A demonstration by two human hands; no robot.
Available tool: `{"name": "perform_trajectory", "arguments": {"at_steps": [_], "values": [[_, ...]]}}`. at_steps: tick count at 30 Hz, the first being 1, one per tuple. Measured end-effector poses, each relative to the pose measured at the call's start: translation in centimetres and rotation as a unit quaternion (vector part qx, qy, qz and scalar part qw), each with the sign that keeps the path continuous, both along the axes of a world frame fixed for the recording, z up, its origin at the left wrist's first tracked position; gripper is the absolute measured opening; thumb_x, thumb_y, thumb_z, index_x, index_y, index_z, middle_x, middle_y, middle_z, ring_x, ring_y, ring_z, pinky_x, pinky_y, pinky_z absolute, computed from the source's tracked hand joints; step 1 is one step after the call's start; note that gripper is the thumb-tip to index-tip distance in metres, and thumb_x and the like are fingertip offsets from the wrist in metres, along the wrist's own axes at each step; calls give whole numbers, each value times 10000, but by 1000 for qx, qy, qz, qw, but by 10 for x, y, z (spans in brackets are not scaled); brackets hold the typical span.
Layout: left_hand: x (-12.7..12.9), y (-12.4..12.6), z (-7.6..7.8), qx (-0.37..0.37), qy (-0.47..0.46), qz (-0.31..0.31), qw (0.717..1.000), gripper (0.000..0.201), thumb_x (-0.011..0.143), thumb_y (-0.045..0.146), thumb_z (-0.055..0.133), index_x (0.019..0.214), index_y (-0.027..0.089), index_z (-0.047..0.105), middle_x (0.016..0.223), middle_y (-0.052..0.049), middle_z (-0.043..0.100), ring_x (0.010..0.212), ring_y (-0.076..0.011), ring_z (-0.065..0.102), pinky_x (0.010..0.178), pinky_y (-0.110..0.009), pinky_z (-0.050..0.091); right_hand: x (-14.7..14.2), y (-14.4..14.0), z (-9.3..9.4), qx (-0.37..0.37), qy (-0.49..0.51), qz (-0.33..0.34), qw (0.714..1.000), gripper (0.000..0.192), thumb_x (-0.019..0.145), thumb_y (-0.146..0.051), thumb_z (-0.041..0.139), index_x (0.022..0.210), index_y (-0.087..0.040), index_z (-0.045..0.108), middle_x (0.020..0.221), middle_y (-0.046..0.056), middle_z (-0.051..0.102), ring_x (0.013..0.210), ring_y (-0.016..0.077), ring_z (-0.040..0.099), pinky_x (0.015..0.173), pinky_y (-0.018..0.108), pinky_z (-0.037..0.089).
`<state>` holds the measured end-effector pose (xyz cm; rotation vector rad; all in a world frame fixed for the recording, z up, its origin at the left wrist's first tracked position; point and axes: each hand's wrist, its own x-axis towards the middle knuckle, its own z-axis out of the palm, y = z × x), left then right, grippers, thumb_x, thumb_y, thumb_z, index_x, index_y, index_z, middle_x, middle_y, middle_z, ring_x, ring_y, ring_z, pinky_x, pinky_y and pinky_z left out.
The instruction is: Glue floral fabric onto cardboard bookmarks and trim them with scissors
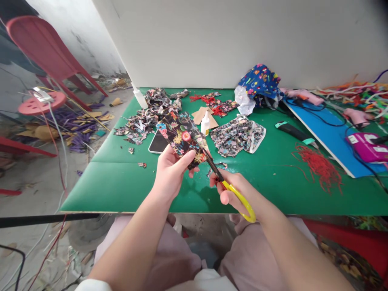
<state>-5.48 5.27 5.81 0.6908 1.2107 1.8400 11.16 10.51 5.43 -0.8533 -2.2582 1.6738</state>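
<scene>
My left hand (pixel 172 171) pinches the lower end of a black floral fabric piece (pixel 182 135), holding it up over the green table (pixel 121 182). My right hand (pixel 235 194) grips yellow-handled scissors (pixel 226 184); their dark blades run up along the fabric's right edge. A phone (pixel 157 144) lies flat under the fabric's left side. A small white glue bottle (pixel 205 123) stands just behind the fabric.
Floral scraps (pixel 142 123) pile at the back left, a cut stack (pixel 236 137) at centre. Red thread (pixel 319 165), a teal-tipped utility knife (pixel 295 133), a blue board (pixel 330 137), a magenta device (pixel 366 147) and blue printed cloth (pixel 260 83) lie right. Red chair (pixel 45 52) and stool (pixel 41 103) stand left.
</scene>
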Motion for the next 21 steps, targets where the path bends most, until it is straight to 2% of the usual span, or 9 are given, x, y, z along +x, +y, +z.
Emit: {"name": "perform_trajectory", "arguments": {"at_steps": [9, 15, 21], "values": [[-1, 1, -1, 3, -7, -4, 1000, 228, 651, 253, 746, 811, 200, 592, 693, 24, 633, 403, -63, 531, 300, -150, 404, 0, 0, -2, -3, 5, 5, 1000, 776, 519, -890, 352, 811, -187, 502, 507, -63, 382, 489, 85, 316, 471, 221, 267], [-1, 0, -1, 4, -1, -15, 1000, 222, 659, 241, 745, 820, 203, 597, 697, 17, 644, 393, -76, 549, 294, -152, 396, 0, 1, 2, 28, -18, 0, 999, 786, 522, -899, 320, 799, -188, 511, 517, -52, 409, 494, 89, 345, 476, 217, 286], [0, 1, -1, 3, -2, -13, 1000, 234, 648, 244, 757, 817, 201, 601, 695, 16, 644, 382, -74, 543, 290, -156, 397, 0, 0, 7, 73, -14, -13, 997, 729, 614, -862, 292, 738, -179, 516, 560, -33, 455, 508, 85, 377, 499, 216, 296]]}}
